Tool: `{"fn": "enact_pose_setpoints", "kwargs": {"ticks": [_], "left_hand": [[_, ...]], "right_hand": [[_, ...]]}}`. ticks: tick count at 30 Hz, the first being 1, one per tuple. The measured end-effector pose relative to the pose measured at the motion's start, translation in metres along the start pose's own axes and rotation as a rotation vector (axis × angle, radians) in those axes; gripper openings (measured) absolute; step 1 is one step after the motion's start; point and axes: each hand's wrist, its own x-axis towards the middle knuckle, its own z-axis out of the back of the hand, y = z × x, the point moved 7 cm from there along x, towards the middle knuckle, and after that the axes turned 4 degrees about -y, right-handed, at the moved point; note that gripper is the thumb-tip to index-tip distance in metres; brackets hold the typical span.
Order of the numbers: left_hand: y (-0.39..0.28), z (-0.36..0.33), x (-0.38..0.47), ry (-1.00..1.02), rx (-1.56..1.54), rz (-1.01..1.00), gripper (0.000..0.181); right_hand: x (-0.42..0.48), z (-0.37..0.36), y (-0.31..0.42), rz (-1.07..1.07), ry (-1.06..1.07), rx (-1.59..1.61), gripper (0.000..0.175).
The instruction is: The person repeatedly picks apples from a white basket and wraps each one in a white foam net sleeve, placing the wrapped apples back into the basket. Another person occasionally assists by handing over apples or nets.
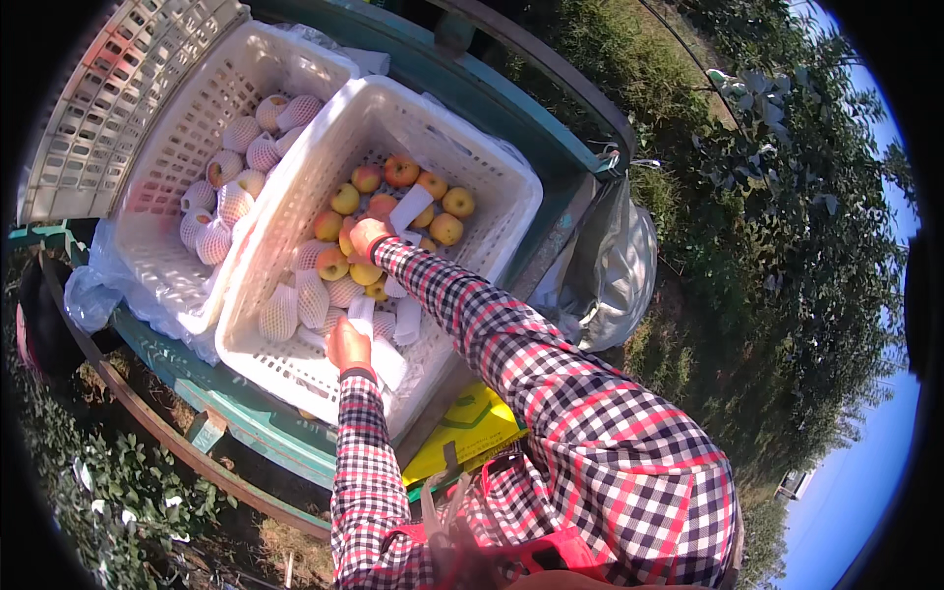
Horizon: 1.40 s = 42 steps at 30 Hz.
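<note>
My right hand [370,234] is in the front white plastic crate [295,383], its fingers curled on an apple [345,237] among several bare red-yellow apples [446,228]. Its palm side is hidden from above. Nearer to me, my left hand [348,345] grips the end of a white foam net sleeve [361,311]. Loose foam sleeves [408,321] lie around it, and another sleeve [411,206] rests on the apples beyond my right hand. Apples in foam nets [313,299] sit along the crate's left side.
A second white crate [166,166] with net-wrapped apples [240,133] stands alongside at left, and an upright crate [125,88] beyond it. Green metal rails [243,420] border the cart. A whitish sack [619,265] hangs at right; a yellow bag [468,428] lies near my body.
</note>
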Motion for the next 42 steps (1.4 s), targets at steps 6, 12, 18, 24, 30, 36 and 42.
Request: {"fn": "enact_pose_setpoints", "kwargs": {"ticks": [6, 12, 18, 24, 30, 36, 42], "left_hand": [[-0.003, 0.03, -0.008, 0.007, -0.119, -0.162, 0.031], [-0.057, 0.125, -0.046, -0.153, -0.487, -0.333, 0.041], [-0.137, 0.135, -0.097, 0.421, -0.9, -0.362, 0.047], [-0.189, 0.113, -0.15, 0.809, -0.918, -0.363, 0.053], [-0.149, 0.134, -0.157, 0.665, -0.946, -0.31, 0.058], [-0.147, 0.19, -0.2, 0.023, -0.738, -0.465, 0.038], [-0.173, 0.236, -0.228, -0.455, -0.544, -0.672, 0.035]], "right_hand": [[-0.026, 0.016, 0.02, 0.019, -0.346, 0.599, 0.077], [-0.175, 0.088, 0.002, 0.149, -0.499, 1.184, 0.083], [-0.25, 0.083, -0.021, 0.407, -0.326, 1.142, 0.069], [-0.375, 0.08, -0.053, 0.266, -0.239, 1.718, 0.072], [-0.429, 0.106, -0.084, 0.061, -0.934, 1.152, 0.065], [-0.428, 0.137, -0.062, 0.321, -1.049, 1.023, 0.069], [-0.448, 0.173, -0.076, 0.299, -0.949, 1.031, 0.078]]}}
